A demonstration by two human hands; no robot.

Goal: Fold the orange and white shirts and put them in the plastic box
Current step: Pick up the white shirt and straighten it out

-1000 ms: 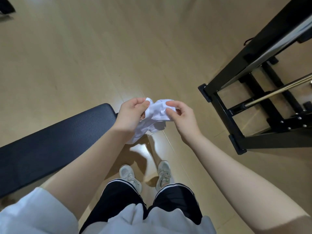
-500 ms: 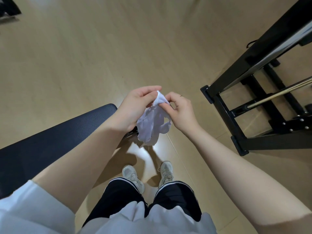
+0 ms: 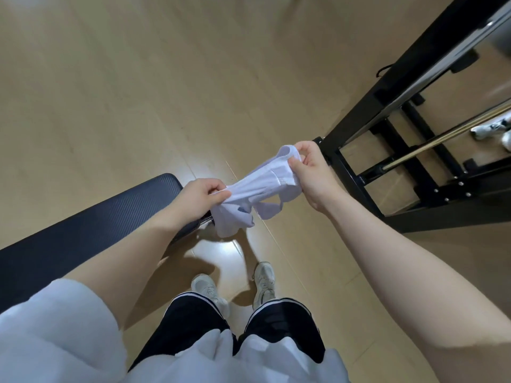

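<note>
Both hands, the left hand [image 3: 203,193] and the right hand [image 3: 309,167], pinch the small white shirt [image 3: 262,189] in the air above the floor [image 3: 138,92], so it looks like spreading comes first, then folding.

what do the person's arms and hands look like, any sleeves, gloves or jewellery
Both forearms are bare from above the elbow down. The left arm comes out of a loose white sleeve that ends near the elbow; the right arm shows no sleeve within the picture. The left hand and right hand wear no gloves. No watch or bracelet shows on either wrist, and no ring is clear at this sharpness.
</note>
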